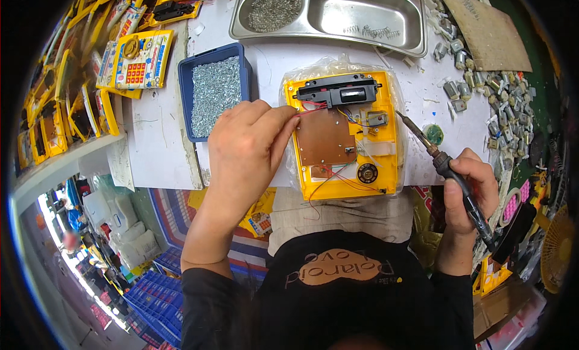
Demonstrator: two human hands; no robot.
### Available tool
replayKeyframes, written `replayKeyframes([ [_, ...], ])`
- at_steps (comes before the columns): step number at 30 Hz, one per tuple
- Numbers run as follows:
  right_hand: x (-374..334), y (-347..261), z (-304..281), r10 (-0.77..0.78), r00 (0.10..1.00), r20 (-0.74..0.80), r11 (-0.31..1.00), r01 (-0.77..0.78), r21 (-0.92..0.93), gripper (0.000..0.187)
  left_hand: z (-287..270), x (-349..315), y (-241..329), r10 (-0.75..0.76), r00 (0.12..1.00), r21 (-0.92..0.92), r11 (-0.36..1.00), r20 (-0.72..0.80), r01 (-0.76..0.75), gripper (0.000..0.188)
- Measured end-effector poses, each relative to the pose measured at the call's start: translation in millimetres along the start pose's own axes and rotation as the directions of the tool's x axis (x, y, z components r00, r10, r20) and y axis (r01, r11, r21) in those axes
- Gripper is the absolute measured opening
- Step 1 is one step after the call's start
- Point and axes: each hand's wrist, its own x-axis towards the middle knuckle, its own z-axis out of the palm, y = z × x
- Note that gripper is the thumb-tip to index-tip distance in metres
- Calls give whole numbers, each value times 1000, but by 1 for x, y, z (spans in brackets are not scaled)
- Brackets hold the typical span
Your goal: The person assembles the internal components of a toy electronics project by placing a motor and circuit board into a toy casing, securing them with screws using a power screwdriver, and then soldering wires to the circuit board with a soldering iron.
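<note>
In front of me a yellow plastic toy housing (389,169) lies open on a clear plastic bag. Inside it sit a brown circuit board (325,137), a black plastic mechanism (344,92), a small metal motor (377,119) and a round black speaker (367,173). My left hand (247,139) pinches thin red wires (312,111) at the housing's upper left edge. In my right hand (473,190) is a soldering iron (443,163), its tip pointing up and left beside the housing's right edge. The tip touches nothing that I can see.
A blue bin (186,96) of screws stands left of the housing. Behind it is a steel tray (362,45) with springs. Loose small motors (500,102) cover the right side near a brown board (491,30). Yellow toy housings (139,60) are piled at the left.
</note>
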Motion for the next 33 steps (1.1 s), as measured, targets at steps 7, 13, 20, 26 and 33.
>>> replayKeyframes([
  [7,20,-19,40,199,977,-77,950,-173,260,40,36,13,32,-250,960,-808,588,-131,43,11],
  [13,56,-18,71,196,977,83,936,-212,281,50,44,12,37,-418,898,-959,171,136,225,8],
  [20,80,-14,89,111,981,162,965,-145,219,53,42,11,28,-318,946,-883,425,62,201,9],
  [26,84,-15,94,147,968,204,947,-197,255,52,43,8,20,-278,953,-901,373,118,221,11],
  [33,85,-12,97,109,974,196,974,-144,173,52,39,11,18,-258,952,-891,376,164,255,12],
])
